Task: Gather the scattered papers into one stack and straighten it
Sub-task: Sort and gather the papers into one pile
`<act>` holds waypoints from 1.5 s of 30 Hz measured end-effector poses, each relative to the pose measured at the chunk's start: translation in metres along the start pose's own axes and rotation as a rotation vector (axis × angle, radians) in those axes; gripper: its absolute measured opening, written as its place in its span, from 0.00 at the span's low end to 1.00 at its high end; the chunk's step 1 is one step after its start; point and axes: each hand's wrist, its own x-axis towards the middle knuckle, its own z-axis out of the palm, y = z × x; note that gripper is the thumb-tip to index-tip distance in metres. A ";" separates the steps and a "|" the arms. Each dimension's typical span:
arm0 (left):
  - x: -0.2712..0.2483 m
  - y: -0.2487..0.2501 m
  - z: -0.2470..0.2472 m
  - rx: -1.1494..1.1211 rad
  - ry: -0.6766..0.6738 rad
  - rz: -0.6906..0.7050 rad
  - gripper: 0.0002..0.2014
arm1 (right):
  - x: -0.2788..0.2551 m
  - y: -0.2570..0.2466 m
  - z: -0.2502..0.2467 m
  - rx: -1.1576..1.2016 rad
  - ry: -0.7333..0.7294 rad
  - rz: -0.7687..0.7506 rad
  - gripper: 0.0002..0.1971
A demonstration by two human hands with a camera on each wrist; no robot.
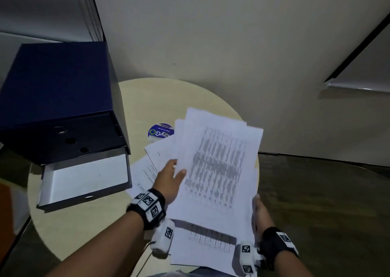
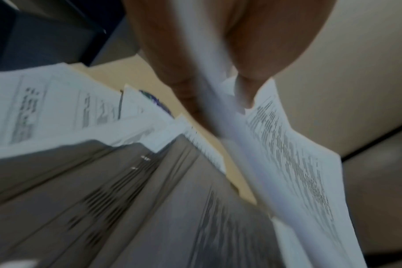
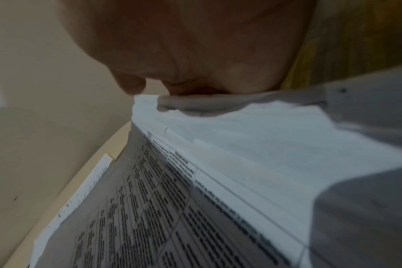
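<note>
The sheaf (image 1: 219, 160) is lifted over the desk (image 1: 143, 103), long axis running away from the person, its sheets fanned at the far end. The left hand (image 1: 172, 178) pinches its left edge, thumb on top; the right hand (image 1: 260, 212) grips the near right edge. Loose sheets (image 1: 147, 169) lie just left of and under the left hand, so it is the nearer one.

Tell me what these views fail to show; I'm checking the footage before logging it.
- Printed text on the held papers: blurred in all views.
- Right hand fingers: hidden under the sheets, head view.
- Round label: partly covered by paper.
- Left hand grip: motion-blurred, left wrist view.
</note>
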 end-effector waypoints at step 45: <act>0.005 0.043 -0.108 -0.601 0.421 -0.046 0.16 | 0.043 0.026 -0.018 -0.320 0.076 -0.187 0.27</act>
